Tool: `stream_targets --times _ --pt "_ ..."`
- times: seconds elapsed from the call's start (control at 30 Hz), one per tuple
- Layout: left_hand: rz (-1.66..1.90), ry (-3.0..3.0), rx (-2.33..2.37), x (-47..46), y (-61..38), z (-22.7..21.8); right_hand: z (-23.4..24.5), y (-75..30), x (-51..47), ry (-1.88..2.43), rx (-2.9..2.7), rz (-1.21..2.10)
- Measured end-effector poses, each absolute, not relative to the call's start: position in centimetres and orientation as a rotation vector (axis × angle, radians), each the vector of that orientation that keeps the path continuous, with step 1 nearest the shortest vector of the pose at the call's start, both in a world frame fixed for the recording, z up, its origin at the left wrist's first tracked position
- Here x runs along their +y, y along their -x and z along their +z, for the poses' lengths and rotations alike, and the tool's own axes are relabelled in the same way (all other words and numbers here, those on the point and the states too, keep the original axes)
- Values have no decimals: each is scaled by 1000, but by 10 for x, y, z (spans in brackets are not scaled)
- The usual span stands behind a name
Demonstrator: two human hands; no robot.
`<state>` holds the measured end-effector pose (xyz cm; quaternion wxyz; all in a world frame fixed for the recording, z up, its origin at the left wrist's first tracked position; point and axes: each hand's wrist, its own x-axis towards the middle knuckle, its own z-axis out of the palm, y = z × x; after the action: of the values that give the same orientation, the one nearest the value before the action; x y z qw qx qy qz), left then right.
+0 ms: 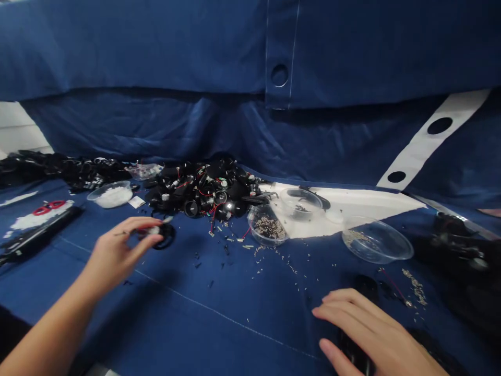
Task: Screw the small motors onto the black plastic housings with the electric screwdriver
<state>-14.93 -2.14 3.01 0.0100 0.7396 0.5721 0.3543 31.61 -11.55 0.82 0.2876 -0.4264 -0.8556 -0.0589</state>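
The left hand keeps a narrow grip on a small pale piece, just above a round black plastic part on blue cloth. The right hand curves over a dark object, its hold unclear.

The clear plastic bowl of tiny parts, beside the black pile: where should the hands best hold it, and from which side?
Pinch the rim of the clear plastic bowl on its near side, coming from the front over the blue cloth. This seems best: the black pile crowds its back, and the thin round rim lets the grip stay clear of the tiny parts inside.
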Motion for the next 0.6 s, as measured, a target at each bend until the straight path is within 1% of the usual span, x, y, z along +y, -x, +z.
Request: stream_targets --times 0.1,0.17,0.23,0.33,0.4,0.47,0.53,0.6 --pt "1029 -2495 1060 -27 67 33 15 -291 -102 1114 -2420 15" --pt "882 -2483 826 -29 21 21 8 -278 -96 1200 -2435 148" --pt "780 -2452 707 -29 -10 4 -2 -268 -92 1305 -2384 281" --pt "668 -2440 677 -24 -24 -11 -14 -259 -89 1353 -2342 457" --pt "593 -2460 729 -16 -10 -8 -14 -262 -87 1335 -2347 477" --pt "536 -2454 899 -7 15 3 -11 -277 -84 1334 -2296 422" --pt "365 -2431 1042 3 41 15 -8 -304 -80 1357 -2212 345" --pt "168 -2417 1139 9 61 21 -8 -334 -76 1353 -2299 242"
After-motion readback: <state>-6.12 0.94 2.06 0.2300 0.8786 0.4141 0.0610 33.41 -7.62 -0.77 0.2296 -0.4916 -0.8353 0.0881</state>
